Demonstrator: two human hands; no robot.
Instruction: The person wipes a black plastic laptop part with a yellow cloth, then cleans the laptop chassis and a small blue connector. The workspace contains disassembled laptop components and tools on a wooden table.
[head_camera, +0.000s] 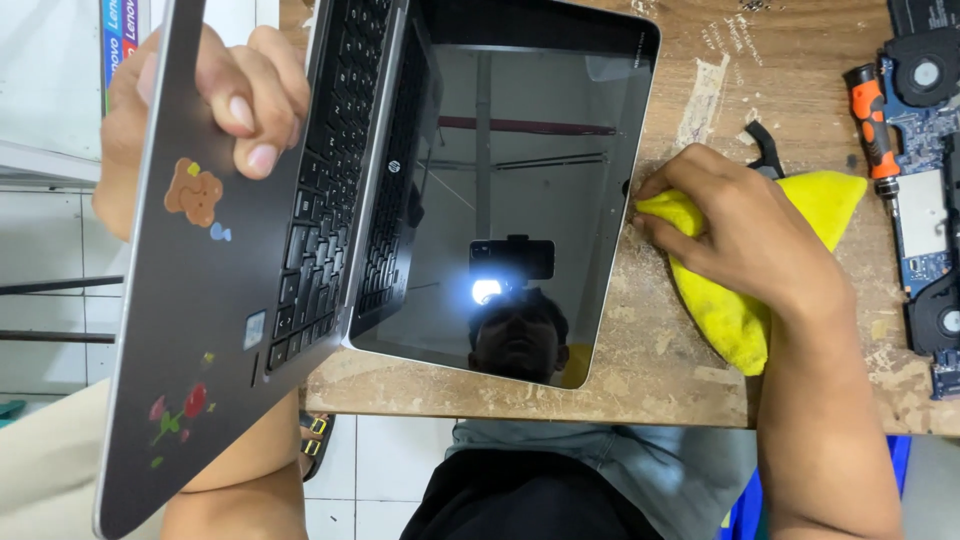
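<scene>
My left hand (215, 95) grips the open laptop (400, 190) base; right hand (735, 225), just right of its screen, clutches yellow cloth (745, 320).

The premises were an electronics repair workshop. A worn wooden bench (690, 370), scarred and flecked with residue, carried an open laptop (330, 230) at the left. At the far right lay an exposed circuit board (925, 200) with cooling fans, and an orange-handled screwdriver (872, 125) beside it. A yellow cloth (800, 210) lay between. White floor tiles (360, 470) showed near the bench edge.
</scene>
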